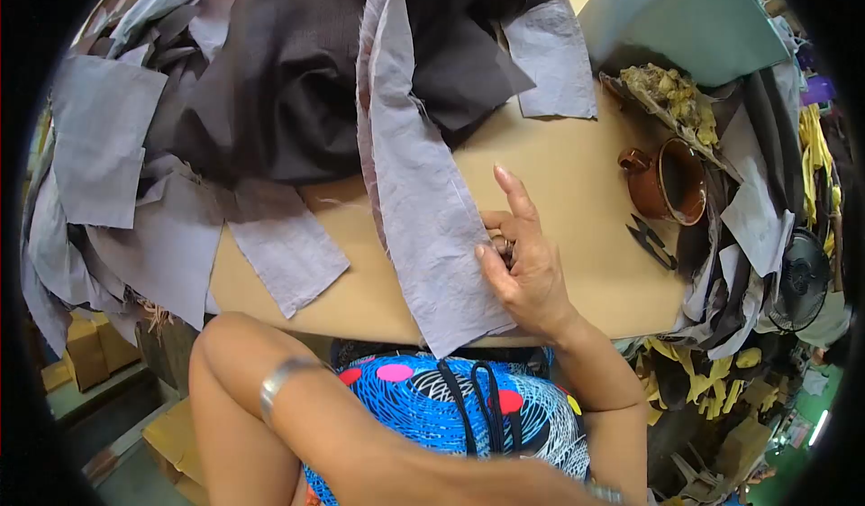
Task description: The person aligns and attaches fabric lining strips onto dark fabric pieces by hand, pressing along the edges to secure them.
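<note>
My right hand lies at the right edge of a long pale grey cloth strip. Its index finger points up and away from the thumb; the other fingers are loosely bent, and a ring shows among them. The thumb touches the strip, and no pinch on the cloth is visible. The strip runs from the top of the view to the table's near edge, with frayed threads along its left side. Behind it is a dark brown cloth. My left arm bends across my lap, with a band near the elbow, and its hand is out of view.
Grey cloth pieces heap at the left of the tan table. On the right are a brown mug, black thread snips, yellowish scraps and more cloth. A black fan stands beyond, and boxes sit lower left.
</note>
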Tool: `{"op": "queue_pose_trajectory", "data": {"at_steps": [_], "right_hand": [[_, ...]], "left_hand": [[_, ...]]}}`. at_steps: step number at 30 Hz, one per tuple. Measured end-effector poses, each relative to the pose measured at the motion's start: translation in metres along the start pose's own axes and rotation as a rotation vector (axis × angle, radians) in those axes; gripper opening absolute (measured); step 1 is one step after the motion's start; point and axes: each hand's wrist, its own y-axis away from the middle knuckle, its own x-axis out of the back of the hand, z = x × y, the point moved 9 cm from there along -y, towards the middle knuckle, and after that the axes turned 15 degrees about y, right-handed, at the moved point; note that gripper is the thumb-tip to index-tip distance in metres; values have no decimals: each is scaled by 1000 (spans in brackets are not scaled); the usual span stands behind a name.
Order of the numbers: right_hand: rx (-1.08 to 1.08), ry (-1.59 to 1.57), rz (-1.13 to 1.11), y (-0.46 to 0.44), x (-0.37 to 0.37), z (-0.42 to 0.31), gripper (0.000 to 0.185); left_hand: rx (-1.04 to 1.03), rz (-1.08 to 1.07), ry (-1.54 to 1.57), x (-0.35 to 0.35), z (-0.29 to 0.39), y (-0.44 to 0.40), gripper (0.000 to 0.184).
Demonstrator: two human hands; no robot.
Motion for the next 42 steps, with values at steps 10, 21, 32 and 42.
{"op": "queue_pose_trajectory", "data": {"at_steps": [10, 21, 32, 42], "right_hand": [[94, 51, 52, 1, 5, -7, 73], [256, 155, 202, 5, 12, -19, 74], [219, 222, 61, 5, -11, -16, 73], [-51, 1112, 361, 29, 165, -23, 44]], "left_hand": [[61, -80, 61, -24, -16, -4, 24], [336, -189, -932, 87, -167, -28, 21], [554, 149, -662, 148, -207, -12, 47], [519, 135, -655, 143, -209, -3, 40]]}}
